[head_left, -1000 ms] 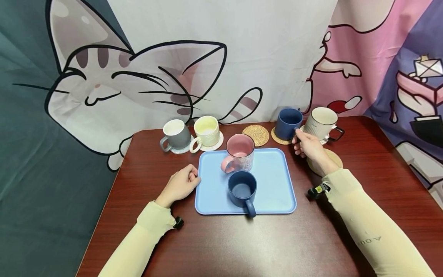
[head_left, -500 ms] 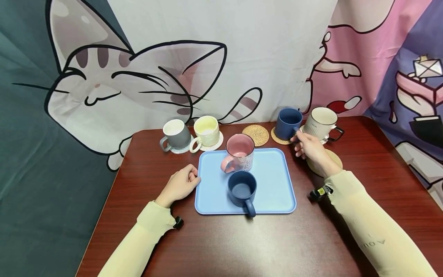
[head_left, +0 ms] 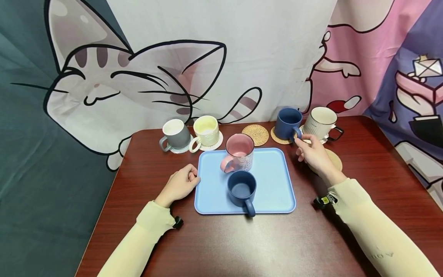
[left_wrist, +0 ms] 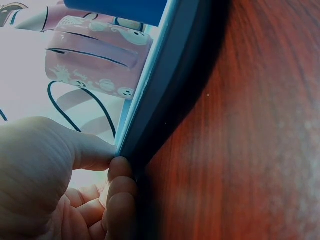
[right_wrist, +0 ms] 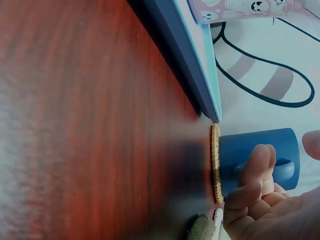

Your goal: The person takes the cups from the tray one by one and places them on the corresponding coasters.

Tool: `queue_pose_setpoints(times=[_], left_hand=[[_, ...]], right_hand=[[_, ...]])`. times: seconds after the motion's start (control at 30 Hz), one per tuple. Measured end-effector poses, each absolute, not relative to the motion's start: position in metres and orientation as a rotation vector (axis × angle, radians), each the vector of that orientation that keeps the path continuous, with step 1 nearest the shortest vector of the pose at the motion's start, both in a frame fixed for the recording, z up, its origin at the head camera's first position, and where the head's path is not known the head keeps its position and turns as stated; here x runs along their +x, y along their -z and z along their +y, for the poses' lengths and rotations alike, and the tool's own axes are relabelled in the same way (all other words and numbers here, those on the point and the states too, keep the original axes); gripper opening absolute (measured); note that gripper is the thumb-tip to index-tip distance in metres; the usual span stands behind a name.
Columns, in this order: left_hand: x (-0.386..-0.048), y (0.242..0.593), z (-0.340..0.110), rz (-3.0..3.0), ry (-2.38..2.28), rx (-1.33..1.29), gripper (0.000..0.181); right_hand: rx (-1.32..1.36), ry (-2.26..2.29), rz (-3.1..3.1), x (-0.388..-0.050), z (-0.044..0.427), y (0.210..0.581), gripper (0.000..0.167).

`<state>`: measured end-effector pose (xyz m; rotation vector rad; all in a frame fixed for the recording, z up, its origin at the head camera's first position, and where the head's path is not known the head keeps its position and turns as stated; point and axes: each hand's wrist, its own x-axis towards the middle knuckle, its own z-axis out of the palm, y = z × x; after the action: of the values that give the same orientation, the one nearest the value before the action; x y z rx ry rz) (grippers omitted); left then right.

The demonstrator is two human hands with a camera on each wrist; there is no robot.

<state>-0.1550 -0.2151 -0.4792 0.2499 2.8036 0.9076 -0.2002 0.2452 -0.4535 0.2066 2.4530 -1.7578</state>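
At the left rim of the light blue tray [head_left: 273, 181], my left hand [head_left: 180, 184] pinches the edge between thumb and curled fingers [left_wrist: 120, 195]. A pink mug [head_left: 239, 154] with a white pattern stands on the tray, and a dark blue mug [head_left: 242, 189] is in front of it, its handle over the front rim. My right hand [head_left: 316, 157] is just beside the handle of another blue mug [head_left: 288, 124], which stands upright on a woven coaster [right_wrist: 216, 162]. Thumb and fingers are spread apart in the right wrist view, with the handle showing between them.
Along the back edge stand a grey mug [head_left: 175, 135] and a pale yellow mug [head_left: 206, 131] on coasters. A bare woven coaster [head_left: 255, 134] lies behind the tray. A cream mug [head_left: 321, 121] stands back right, and a round coaster [head_left: 335, 159] is partly under my right forearm.
My right hand has let go of the rear blue mug's handle and drawn back slightly to the right. That mug stays on its coaster. My left hand and the tray have not moved.
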Motion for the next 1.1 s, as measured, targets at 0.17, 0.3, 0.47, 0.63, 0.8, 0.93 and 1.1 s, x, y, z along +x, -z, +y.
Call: queue_pose_setpoints(times=[0.17,0.3,0.47,0.63,0.8,0.93,1.1], left_hand=[[-0.155,0.480,-0.216,2.806,-0.910,0.248,0.012],[-0.155,0.480,-0.216,2.804,-0.907,0.249,0.012],[-0.154,0.480,-0.215,2.802,-0.913,0.246,0.012],[-0.154,0.481,-0.215,2.797,-0.909,0.247,0.013],[-0.154,0.481,-0.215,2.802,-0.916,0.246,0.013],[-0.154,0.480,-0.216,2.808,-0.910,0.249,0.013],[-0.154,0.479,-0.216,2.803,-0.906,0.252,0.012]], right_hand=[[0.168,1.746,2.574,-0.190,0.245,0.455,0.060],[0.124,1.792,2.642,-0.178,0.241,0.454,0.054],[0.048,1.742,2.701,-0.163,0.236,0.453,0.045],[0.011,1.732,2.661,-0.145,0.228,0.452,0.034],[-0.024,1.744,2.625,-0.125,0.213,0.446,0.023],[-0.107,1.737,2.604,-0.107,0.199,0.443,0.020],[-0.256,1.714,2.570,-0.087,0.180,0.446,0.017]])
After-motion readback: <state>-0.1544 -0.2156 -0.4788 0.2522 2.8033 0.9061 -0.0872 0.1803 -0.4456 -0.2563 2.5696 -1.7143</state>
